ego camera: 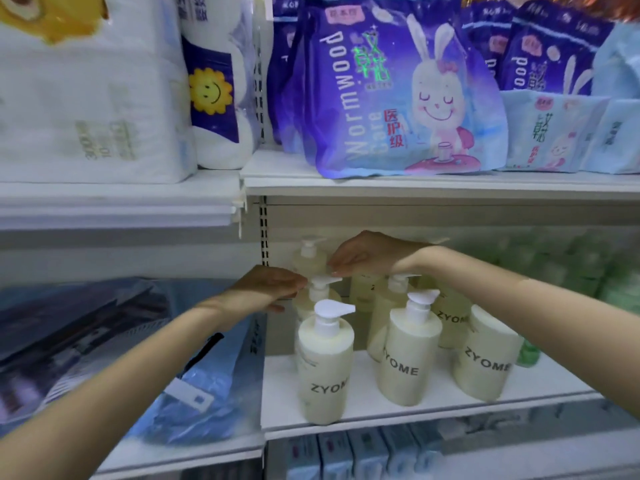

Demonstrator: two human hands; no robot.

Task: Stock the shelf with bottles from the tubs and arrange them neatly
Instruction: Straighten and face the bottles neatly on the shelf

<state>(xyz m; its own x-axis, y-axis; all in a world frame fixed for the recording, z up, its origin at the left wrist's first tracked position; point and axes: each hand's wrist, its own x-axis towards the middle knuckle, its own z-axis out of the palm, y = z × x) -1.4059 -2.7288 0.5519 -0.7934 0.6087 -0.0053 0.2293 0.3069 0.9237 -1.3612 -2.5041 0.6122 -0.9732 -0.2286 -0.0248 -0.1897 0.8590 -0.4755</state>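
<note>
1. The white shelf [363, 415] carries cream pump bottles marked ZYOME, set in three rows that run from the front edge to the back.
2. Along the front edge stand the front left bottle [325, 370], the front middle bottle [405, 365] and the front right bottle [485, 362], all upright and a little apart from each other.
3. Both hands meet at the second bottle [320, 294], which stands just behind the front left bottle, near the shelf's left edge.
4. The left hand [266, 289] comes in from the left. Its fingers lie straight and together, with the tips against the back of that bottle's white pump head [325, 280], and the thumb sits lower and apart.
5. The right hand [363, 254] reaches over the middle row with its fingers bent downward. The tips touch the spout end of the same pump head, but whether they pinch it cannot be told.
6. A third bottle [308, 254] stands behind these at the back left corner.
7. Green bottles [528, 355] stand towards the shelf's right edge, blurred.
8. On the board above lie purple rabbit packs [398, 91], with white paper packs [86, 98] to their left.
9. Blue bags [207, 393] lie to the left of the shelf.
</note>
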